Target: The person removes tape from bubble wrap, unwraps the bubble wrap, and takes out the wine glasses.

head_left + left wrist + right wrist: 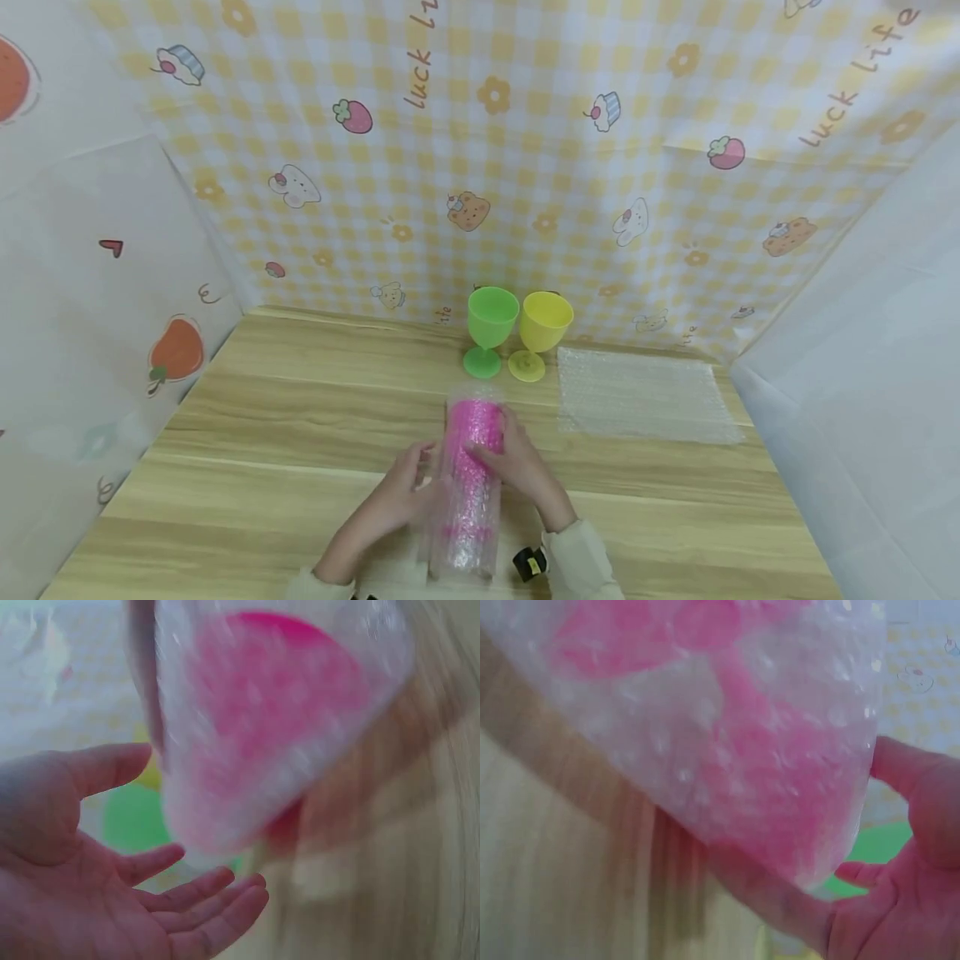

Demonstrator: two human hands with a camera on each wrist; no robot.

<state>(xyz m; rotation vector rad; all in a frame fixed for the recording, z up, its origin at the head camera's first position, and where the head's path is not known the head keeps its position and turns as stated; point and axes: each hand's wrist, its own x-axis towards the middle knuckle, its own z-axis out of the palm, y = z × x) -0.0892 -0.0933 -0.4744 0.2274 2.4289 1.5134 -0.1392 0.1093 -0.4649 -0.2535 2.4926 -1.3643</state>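
A pink goblet (477, 421) lies wrapped in a clear sleeve of bubble wrap (467, 560) in the middle of the table, its bowl toward the back wall. My right hand (519, 461) holds the wrapped bowl, thumb on the top and fingers around the right side. In the right wrist view, the goblet's stem and foot show blurred through the wrap (787, 787). My left hand (405, 493) is beside the roll's left side; in the left wrist view its fingers (214, 922) are spread and relaxed, gripping nothing.
Behind the roll stand a green goblet (492, 317) and a yellow goblet (545, 321), both upright. A flat sheet of bubble wrap (645, 396) lies at the back right. Patterned cloth hangs along the back, with pale sheets at the sides.
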